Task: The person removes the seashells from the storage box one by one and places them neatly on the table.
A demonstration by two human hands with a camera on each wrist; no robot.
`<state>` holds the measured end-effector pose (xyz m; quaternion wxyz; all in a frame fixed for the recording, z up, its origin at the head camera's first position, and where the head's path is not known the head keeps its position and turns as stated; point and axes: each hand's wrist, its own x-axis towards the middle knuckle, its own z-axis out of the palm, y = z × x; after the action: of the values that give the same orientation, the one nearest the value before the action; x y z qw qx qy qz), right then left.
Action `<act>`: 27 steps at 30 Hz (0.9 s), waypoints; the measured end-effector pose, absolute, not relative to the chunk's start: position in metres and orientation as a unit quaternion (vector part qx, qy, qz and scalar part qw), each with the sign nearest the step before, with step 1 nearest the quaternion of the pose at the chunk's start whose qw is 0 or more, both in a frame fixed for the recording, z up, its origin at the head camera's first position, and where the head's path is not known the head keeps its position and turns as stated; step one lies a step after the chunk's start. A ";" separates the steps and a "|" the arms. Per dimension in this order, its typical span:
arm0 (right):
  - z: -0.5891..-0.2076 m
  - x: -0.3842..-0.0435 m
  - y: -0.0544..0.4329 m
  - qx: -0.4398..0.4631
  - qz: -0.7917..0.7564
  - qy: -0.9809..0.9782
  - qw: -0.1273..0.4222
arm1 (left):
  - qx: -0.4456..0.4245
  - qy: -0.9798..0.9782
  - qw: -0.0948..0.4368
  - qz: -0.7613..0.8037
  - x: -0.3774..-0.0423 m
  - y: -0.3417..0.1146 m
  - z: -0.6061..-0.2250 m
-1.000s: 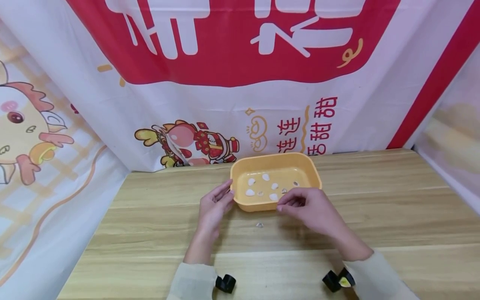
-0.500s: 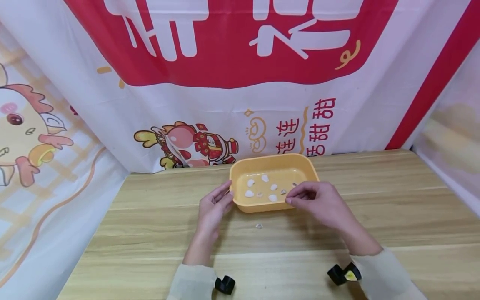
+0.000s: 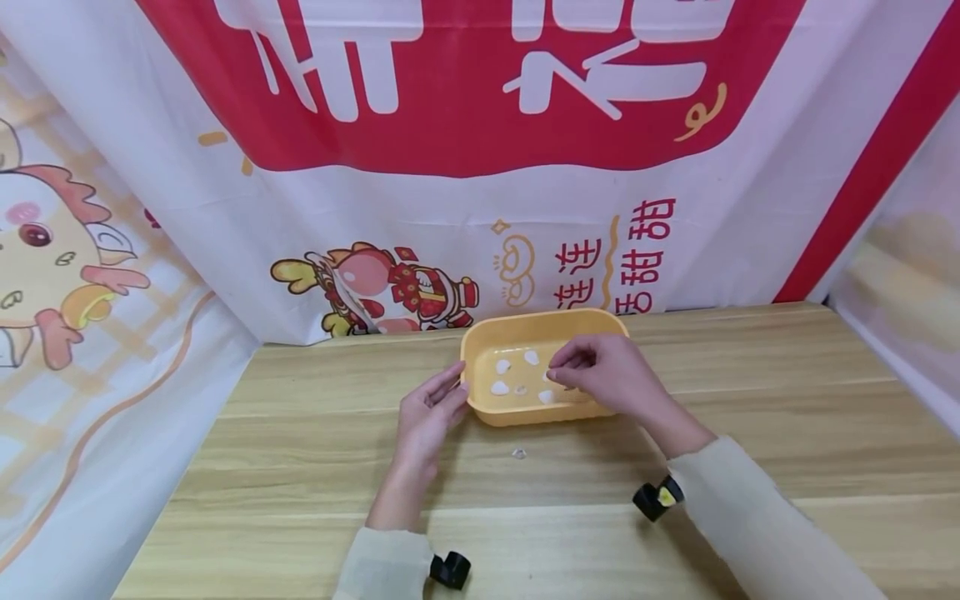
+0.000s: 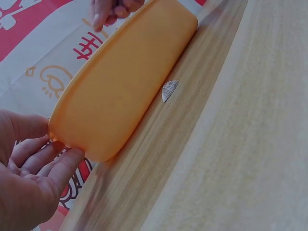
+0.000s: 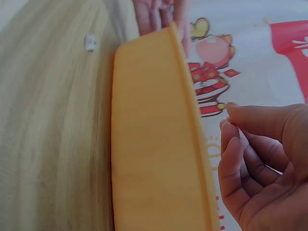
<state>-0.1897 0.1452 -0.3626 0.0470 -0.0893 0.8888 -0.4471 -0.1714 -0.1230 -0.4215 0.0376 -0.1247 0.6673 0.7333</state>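
A yellow plastic basin (image 3: 517,417) stands on the table with several small white, shell-like pieces (image 3: 499,387) scattered over its floor. My left hand (image 3: 427,417) grips the basin's left end, thumb at the rim and fingertips against the outer wall in the left wrist view. Over the inside of the basin hovers my right hand (image 3: 600,371). In the right wrist view its thumb and forefinger tips come close together, with nothing plainly visible between them. The right hand hides part of the basin's contents. One leaf-shaped piece with a fine dark net pattern (image 4: 169,90) lies on the table before the basin.
The wooden table (image 3: 300,467) runs back to a white and red printed cloth (image 3: 465,192) right behind the basin. More printed cloth hangs at the left and right sides. A black wrist device (image 3: 450,570) sits at each sleeve cuff.
The right hand first shifts right along the basin's front rim, then moves inward and left over the pieces. The left hand stays at the basin's left end.
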 end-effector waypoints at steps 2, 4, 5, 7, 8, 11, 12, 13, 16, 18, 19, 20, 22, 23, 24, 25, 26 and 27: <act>-0.364 -0.199 0.141 -0.086 -0.450 0.887 0.055 | -0.126 0.667 0.038 0.733 -0.172 -0.123 -0.421; -0.367 -0.207 0.138 -0.086 -0.453 0.885 0.059 | -0.128 0.668 0.037 0.732 -0.172 -0.123 -0.421; -0.368 -0.211 0.136 -0.086 -0.453 0.885 0.060 | -0.129 0.668 0.036 0.732 -0.172 -0.123 -0.421; -0.371 -0.219 0.133 -0.078 -0.453 0.886 0.061 | -0.128 0.670 0.034 0.731 -0.172 -0.123 -0.421; -0.373 -0.222 0.132 -0.072 -0.454 0.886 0.064 | -0.128 0.670 0.033 0.731 -0.172 -0.123 -0.421; -0.379 -0.230 0.130 -0.051 -0.464 0.881 0.079 | -0.127 0.670 0.032 0.731 -0.172 -0.123 -0.422; -0.381 -0.233 0.129 -0.040 -0.471 0.877 0.086 | -0.124 0.670 0.031 0.731 -0.171 -0.123 -0.423; -0.383 -0.235 0.128 -0.032 -0.476 0.874 0.092 | -0.123 0.669 0.030 0.732 -0.172 -0.123 -0.423; -0.389 -0.242 0.126 -0.002 -0.485 0.868 0.104 | -0.117 0.665 0.028 0.737 -0.172 -0.122 -0.424; -0.392 -0.246 0.124 0.006 -0.481 0.871 0.102 | -0.115 0.664 0.027 0.738 -0.172 -0.122 -0.425; -0.392 -0.248 0.123 0.009 -0.477 0.873 0.100 | -0.115 0.663 0.027 0.740 -0.172 -0.122 -0.425; -0.393 -0.250 0.121 0.011 -0.476 0.874 0.100 | -0.115 0.663 0.026 0.739 -0.172 -0.122 -0.425; -0.394 -0.254 0.118 0.017 -0.475 0.874 0.105 | -0.115 0.664 0.025 0.738 -0.172 -0.122 -0.424; -0.395 -0.255 0.117 0.021 -0.475 0.873 0.108 | -0.114 0.664 0.024 0.739 -0.172 -0.122 -0.424; -0.395 -0.257 0.115 0.029 -0.478 0.870 0.116 | -0.114 0.663 0.023 0.740 -0.172 -0.122 -0.424; -0.396 -0.258 0.113 0.040 -0.482 0.867 0.123 | -0.113 0.661 0.023 0.741 -0.172 -0.122 -0.424; -0.396 -0.259 0.112 0.046 -0.483 0.865 0.127 | -0.111 0.660 0.023 0.742 -0.172 -0.122 -0.424; -0.398 -0.261 0.111 0.053 -0.483 0.864 0.130 | -0.110 0.659 0.023 0.744 -0.172 -0.122 -0.424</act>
<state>-0.2610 0.1111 -0.3978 0.1305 0.0531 0.8639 -0.4835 -0.1720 -0.1218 -0.4241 0.0230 -0.1101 0.6590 0.7437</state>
